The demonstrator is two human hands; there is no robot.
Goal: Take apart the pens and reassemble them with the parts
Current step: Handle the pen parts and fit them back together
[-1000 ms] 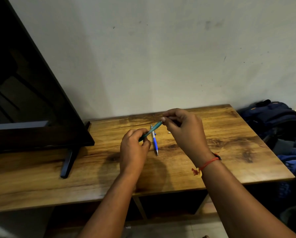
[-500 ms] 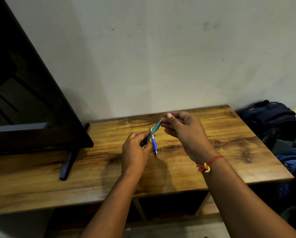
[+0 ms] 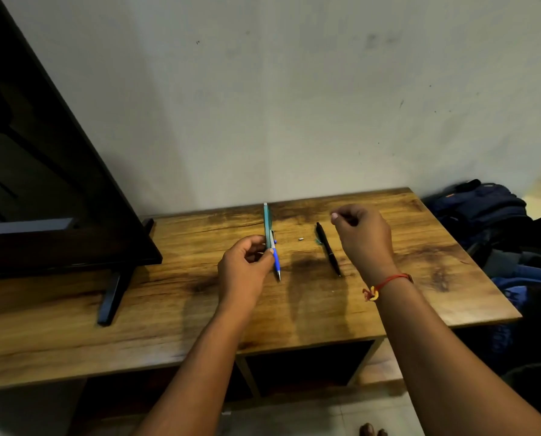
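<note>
Half a second ago both hands held the teal pen (image 3: 266,226); now my right hand (image 3: 364,239) has let go and hangs over the table (image 3: 168,309) to the right, fingers curled, though I cannot tell if they pinch anything. My left hand (image 3: 246,267) grips the teal pen upright. I count three pens, with the blue pen (image 3: 276,262) and black pen (image 3: 328,248) lying on the table, plus two loose pieces between them: a pale bit (image 3: 301,238) and a teal bit (image 3: 319,242).

Teal pen (image 3: 266,223) stands upright; blue pen (image 3: 276,262), black pen (image 3: 327,247) lie flat.
</note>
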